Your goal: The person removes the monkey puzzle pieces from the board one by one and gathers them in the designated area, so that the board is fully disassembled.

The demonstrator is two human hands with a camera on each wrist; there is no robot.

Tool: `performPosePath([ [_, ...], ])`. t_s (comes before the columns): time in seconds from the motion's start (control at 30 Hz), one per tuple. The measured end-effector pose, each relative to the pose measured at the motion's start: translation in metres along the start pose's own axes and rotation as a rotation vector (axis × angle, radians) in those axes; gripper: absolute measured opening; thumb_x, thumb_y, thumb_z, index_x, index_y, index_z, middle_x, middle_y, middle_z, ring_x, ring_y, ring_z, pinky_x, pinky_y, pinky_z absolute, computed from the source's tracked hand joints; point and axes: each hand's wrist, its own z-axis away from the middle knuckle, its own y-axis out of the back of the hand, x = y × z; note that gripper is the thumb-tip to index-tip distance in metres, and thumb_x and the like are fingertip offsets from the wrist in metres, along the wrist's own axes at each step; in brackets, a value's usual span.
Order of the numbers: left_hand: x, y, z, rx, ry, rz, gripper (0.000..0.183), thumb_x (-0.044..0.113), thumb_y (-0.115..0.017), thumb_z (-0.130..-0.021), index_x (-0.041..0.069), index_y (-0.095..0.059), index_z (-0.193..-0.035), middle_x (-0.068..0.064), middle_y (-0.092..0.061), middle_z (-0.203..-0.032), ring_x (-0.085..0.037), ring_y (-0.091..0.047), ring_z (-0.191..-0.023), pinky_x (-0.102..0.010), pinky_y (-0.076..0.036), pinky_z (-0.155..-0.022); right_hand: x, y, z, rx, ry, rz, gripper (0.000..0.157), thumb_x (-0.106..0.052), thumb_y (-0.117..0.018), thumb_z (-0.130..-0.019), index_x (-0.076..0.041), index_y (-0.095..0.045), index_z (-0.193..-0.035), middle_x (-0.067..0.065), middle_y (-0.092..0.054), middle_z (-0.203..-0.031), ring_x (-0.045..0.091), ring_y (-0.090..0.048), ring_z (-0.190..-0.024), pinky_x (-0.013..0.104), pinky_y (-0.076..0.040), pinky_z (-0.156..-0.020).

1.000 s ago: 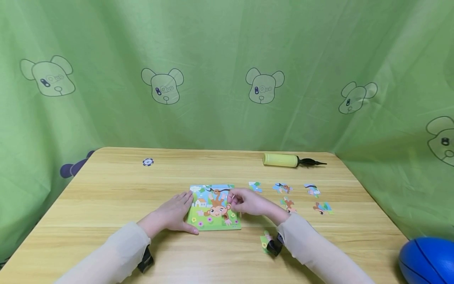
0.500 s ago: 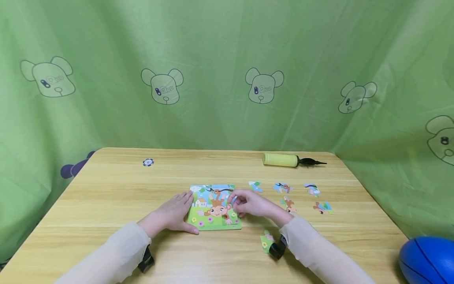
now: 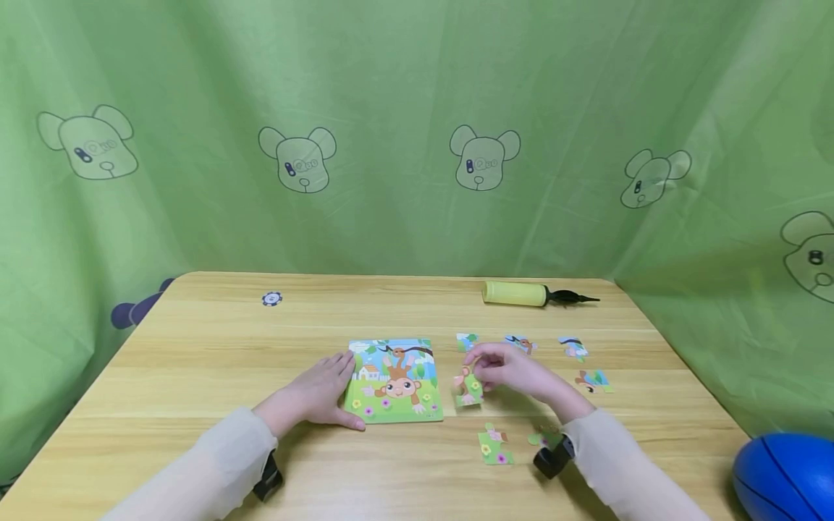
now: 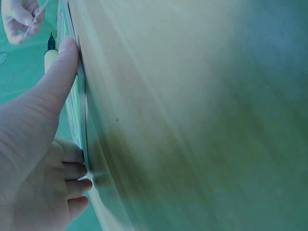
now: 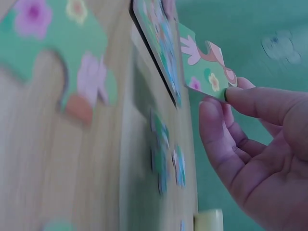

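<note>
Green dog-print curtains surround the wooden table (image 3: 215,362). The left hand (image 3: 317,394) lies flat against the monkey puzzle board (image 3: 394,380). The right hand (image 3: 515,370) pinches a puzzle piece (image 3: 469,388) just beside the board; half a second ago it was over the board. The thin piece may slip from the fingertips.

The blue ball (image 3: 785,477) is cut off by the head view's right and bottom edges; a dark purple thing (image 3: 133,310) shows only partly behind the bench (image 3: 195,362) at its far left corner; the right hand (image 3: 515,370) hides part of a loose puzzle piece (image 3: 519,342); the right wrist view is smeared, its near pieces (image 5: 57,57) soft; the small round token (image 3: 271,297) is too small to read.
</note>
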Motion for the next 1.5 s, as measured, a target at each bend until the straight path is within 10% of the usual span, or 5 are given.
performPosePath([
  [0.83, 0.001, 0.000, 0.001, -0.009, 0.013, 0.040, 0.110, 0.068, -0.061, -0.071, -0.010, -0.025, -0.140, -0.025, -0.018, -0.147, -0.037, -0.017, -0.135, -0.044, -0.015, -0.109, 0.053, 0.076, 0.135, 0.288, -0.269, 0.118, 0.029, -0.006, -0.048, -0.095, 0.013, -0.047, -0.117, 0.010, -0.051, -0.081, 0.016, -0.045, -0.061, 0.029, -0.045, -0.055],
  [1.5, 0.001, -0.001, 0.003, -0.018, 0.019, 0.159, 0.109, 0.061, -0.065, -0.073, -0.010, -0.020, -0.141, -0.026, -0.012, -0.148, -0.038, -0.012, -0.135, -0.045, -0.014, -0.109, 0.077, 0.087, 0.153, 0.377, -0.445, 0.341, 0.018, 0.003, -0.044, -0.093, 0.013, -0.056, -0.103, 0.008, -0.057, -0.087, 0.019, -0.048, -0.071, 0.028, -0.043, -0.055],
])
